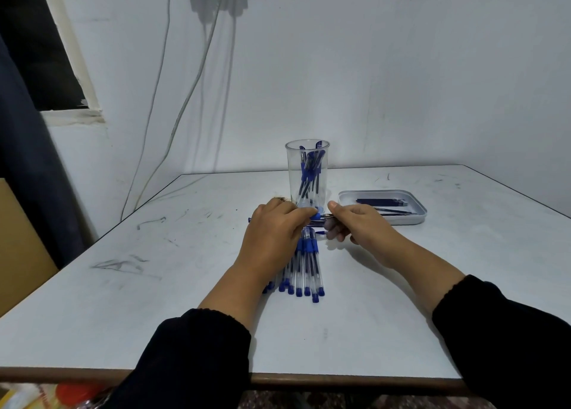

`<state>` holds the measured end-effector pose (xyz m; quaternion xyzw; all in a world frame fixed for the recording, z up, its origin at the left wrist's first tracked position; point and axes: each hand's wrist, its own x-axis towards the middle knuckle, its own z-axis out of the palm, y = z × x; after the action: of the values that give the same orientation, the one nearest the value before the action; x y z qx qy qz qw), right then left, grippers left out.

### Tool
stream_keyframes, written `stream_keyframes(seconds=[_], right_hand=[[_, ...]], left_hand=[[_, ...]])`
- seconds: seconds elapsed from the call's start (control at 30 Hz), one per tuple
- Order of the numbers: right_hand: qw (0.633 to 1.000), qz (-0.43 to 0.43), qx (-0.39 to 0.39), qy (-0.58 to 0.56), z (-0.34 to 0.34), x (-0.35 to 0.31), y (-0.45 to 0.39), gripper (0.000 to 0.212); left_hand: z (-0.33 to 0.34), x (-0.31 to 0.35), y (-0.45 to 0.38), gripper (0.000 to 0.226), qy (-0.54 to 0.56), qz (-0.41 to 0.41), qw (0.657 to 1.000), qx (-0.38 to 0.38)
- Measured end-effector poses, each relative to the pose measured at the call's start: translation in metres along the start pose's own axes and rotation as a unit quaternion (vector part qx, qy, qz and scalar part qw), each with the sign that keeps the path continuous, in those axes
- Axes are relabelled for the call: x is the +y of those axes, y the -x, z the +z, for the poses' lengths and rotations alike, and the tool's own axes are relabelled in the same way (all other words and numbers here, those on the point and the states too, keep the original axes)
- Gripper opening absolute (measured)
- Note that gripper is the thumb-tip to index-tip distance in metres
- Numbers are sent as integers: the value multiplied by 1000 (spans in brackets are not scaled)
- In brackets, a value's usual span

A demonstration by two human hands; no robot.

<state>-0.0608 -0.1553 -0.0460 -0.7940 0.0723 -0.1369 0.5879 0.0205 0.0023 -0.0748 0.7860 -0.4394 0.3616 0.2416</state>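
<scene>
- Head view, hidden parts: the left hand (275, 232) covers most of the pen (315, 220) held between both hands. Only a short stretch of barrel shows in the gap between them, and a blue tip pokes out past the left knuckles.
- Left hand: fingers curled down over the pen, fingertips pinching at a blue piece on the barrel. Whether that piece is a cap or a grip cannot be made out.
- Right hand (358, 223): thumb on top, fingers folded beneath, grasping the pen's other end. A small blue bit under these fingers is too small to identify.
- Pen, appearance and place: slim, dark inside with blue fittings, lying level and parallel to the tabletop's (185, 285) far edge, raised just above its middle.
- Clear cup (307, 173): upright just behind the hands, with blue pens leaning inside. Its base is hidden by the fingers.
- Row of pens (304, 263): clear barrels with blue ends, lying side by side on the tabletop below the hands. The left wrist hides the row's left part.
- Tray (411, 220): pale, toward the right edge, holding thin dark refills (381, 202).
- Black sleeves (191, 359): cut off by the lower frame edge.
</scene>
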Motion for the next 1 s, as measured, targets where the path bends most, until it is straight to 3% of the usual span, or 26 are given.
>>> stream_keyframes(seconds=[0.2,0.57,0.63,0.8,1.0], right_hand=[[1000,-7,-15,-10,0,-1,0,5],[999,-15,-3,38,-1,2,0,46],[999,-15,-11,29,-1,2,1,46],[999,-25,-26,-24,0,-1,4,20],[999,-28,-14,13,-2,5,-2,36]], left_hand=[[-1,1,-1,27,-7,-3,1000,-11],[1,0,0,25,10,23,999,19],[1,-1,0,25,11,20,1000,20],[1,-1,-1,25,9,22,1000,19],[3,-1,-1,28,25,35,999,28]])
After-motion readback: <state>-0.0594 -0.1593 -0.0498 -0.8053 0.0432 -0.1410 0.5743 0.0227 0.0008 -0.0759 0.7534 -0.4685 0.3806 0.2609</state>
